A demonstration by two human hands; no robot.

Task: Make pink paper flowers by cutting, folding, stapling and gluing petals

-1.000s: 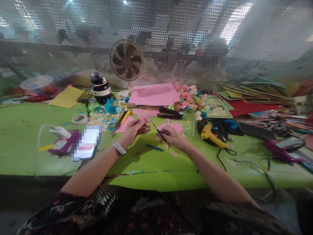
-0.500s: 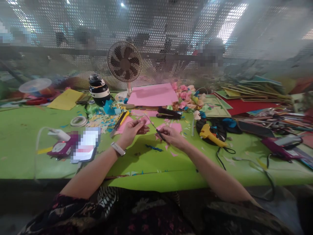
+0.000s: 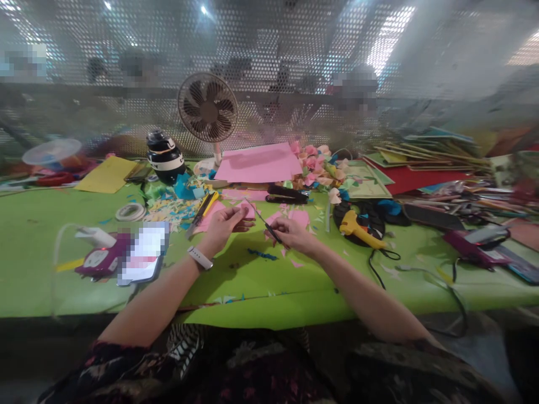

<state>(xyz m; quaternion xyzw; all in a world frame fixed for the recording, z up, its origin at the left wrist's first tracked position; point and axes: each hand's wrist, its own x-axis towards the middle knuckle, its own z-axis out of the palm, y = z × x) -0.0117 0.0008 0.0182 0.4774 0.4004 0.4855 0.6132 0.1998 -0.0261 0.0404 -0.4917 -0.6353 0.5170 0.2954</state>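
Left hand (image 3: 221,225) raised, palm up, pinching pink paper piece (image 3: 248,211), right hand (image 3: 292,234) gripping scissors (image 3: 265,223), blades angled up-left.

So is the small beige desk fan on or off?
Looks off: the small beige desk fan shows sharp, separate blades behind its grille, no spin blur.

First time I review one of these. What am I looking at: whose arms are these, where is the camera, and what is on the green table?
There is no machine: the camera sits on a person's head, looking forward and down, so both bare arms are that person's own. The left hand pinches a small pink paper piece; the right hand grips thin dark-handled scissors pointed toward it. On the green table are paper scraps, a yellow utility knife, a black stapler, a yellow glue gun, a large pink sheet and a small beige fan.
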